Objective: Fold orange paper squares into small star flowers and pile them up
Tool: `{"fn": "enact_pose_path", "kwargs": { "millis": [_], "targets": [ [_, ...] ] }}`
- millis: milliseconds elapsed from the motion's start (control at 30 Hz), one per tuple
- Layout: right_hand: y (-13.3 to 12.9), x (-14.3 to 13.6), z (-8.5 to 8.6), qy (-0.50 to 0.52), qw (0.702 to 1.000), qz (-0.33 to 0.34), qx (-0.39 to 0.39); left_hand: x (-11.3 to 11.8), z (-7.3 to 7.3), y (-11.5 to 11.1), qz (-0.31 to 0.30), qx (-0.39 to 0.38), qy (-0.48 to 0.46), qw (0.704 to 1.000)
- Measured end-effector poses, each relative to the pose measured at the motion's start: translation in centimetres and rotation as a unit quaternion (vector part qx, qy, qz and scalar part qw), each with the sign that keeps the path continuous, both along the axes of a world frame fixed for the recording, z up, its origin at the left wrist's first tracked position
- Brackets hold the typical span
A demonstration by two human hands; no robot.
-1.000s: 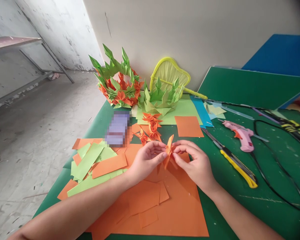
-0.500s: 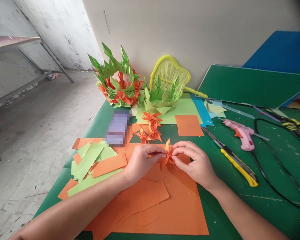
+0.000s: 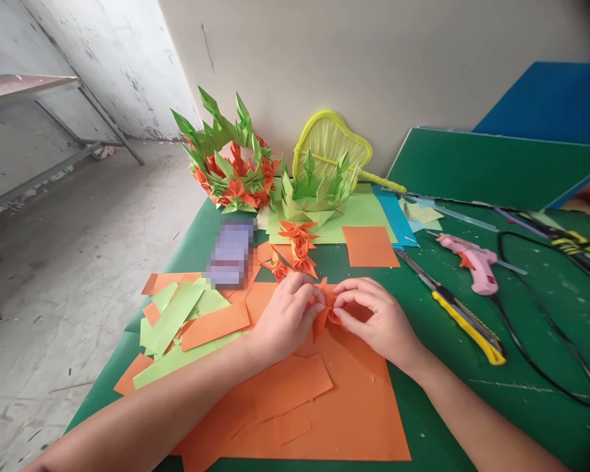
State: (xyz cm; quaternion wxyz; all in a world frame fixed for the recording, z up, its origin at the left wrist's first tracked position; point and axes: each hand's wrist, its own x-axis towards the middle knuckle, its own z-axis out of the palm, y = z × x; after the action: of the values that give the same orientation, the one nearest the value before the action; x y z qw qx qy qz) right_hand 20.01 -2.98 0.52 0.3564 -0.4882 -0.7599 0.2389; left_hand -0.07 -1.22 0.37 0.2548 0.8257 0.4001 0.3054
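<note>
Between my two hands is an orange folded paper flower (image 3: 330, 314), held above a large orange sheet (image 3: 358, 406). My left hand (image 3: 290, 311) pinches it from the left, with the fingertips curled over its petals and hiding part of them. From the right, my right hand (image 3: 373, 318) grips the flower's other side between thumb and fingers. Just beyond my hands lie several finished orange paper flowers (image 3: 301, 246). Smaller orange pieces (image 3: 290, 387) rest on the sheet beneath my forearms.
A green-and-orange paper crown (image 3: 236, 170) and a plain green paper crown (image 3: 317, 196) stand at the back. Green and orange scraps (image 3: 177, 314) and a blurred phone-like object (image 3: 232, 252) lie left. To the right are a yellow cutter knife (image 3: 467, 328) and pink glue gun (image 3: 476, 265) with its cord.
My left hand has rolled over, its fingers curling further around the flower. The flower has tilted and dropped slightly. My right hand keeps its pinch, almost in place.
</note>
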Motion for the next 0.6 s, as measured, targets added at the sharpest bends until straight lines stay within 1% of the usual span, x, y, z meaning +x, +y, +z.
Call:
{"fn": "enact_pose_path", "kwargs": {
  "millis": [100,167,233,333,467,600],
  "targets": [
    [0.1,0.2,0.0,-0.004,1.0,0.004,0.005,-0.2,0.5,-0.3,-0.033,0.024,0.005,0.999],
    [0.1,0.3,0.1,-0.008,1.0,0.006,0.01,-0.2,0.8,-0.4,-0.058,0.025,0.031,0.998],
    [0.1,0.4,0.2,-0.017,1.0,0.012,0.018,-0.2,1.0,-0.5,-0.067,0.025,0.063,0.995],
    [0.2,0.5,0.3,-0.031,0.999,0.026,0.029,-0.2,1.2,-0.4,-0.054,0.035,0.094,0.993],
    [0.3,0.6,0.4,-0.041,0.998,0.038,0.031,-0.2,1.2,-0.2,-0.031,0.047,0.114,0.992],
    [0.4,0.7,0.1,-0.053,0.997,0.049,0.021,-0.3,1.0,-0.1,-0.036,0.036,0.126,0.991]
  ]
}}
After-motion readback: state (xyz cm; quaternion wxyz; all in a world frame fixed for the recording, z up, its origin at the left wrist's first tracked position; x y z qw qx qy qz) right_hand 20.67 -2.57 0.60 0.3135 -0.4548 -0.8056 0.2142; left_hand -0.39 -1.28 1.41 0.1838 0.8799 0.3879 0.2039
